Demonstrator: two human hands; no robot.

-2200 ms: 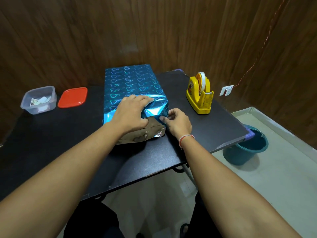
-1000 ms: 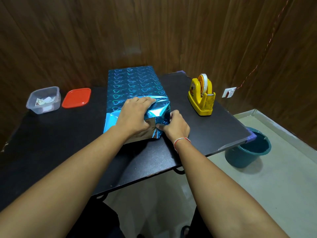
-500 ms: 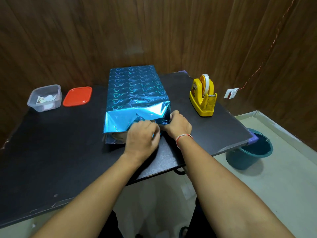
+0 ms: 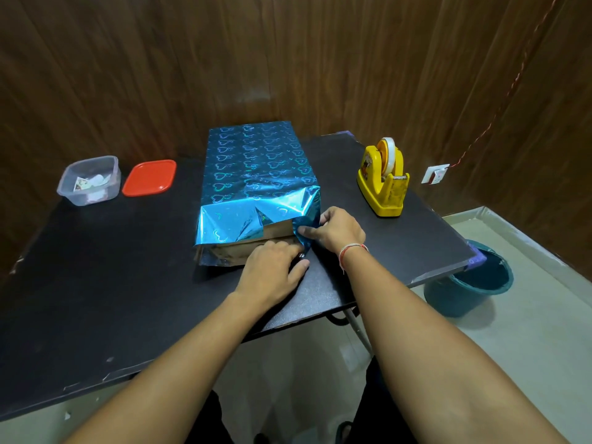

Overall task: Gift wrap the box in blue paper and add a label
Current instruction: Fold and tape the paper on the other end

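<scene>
The right hand pinches the side flap of blue paper at the box's near right corner, thumb on the foil, pulling it inward. The left hand lies knuckles-up on the table against the foot of that same open end; its fingertips are tucked under the paper, so I cannot tell whether they grip the bottom flap or only press it. The box sits mid-table, long side running toward the back edge, top already covered, brown card showing at the near end. To my eye the end-fold is in hand: the next move needs the side flap creased flat, the bottom flap lifted, then tape from the yellow dispenser near the right edge. Labels are probably in the clear tub at the left back corner, beside its red lid
</scene>
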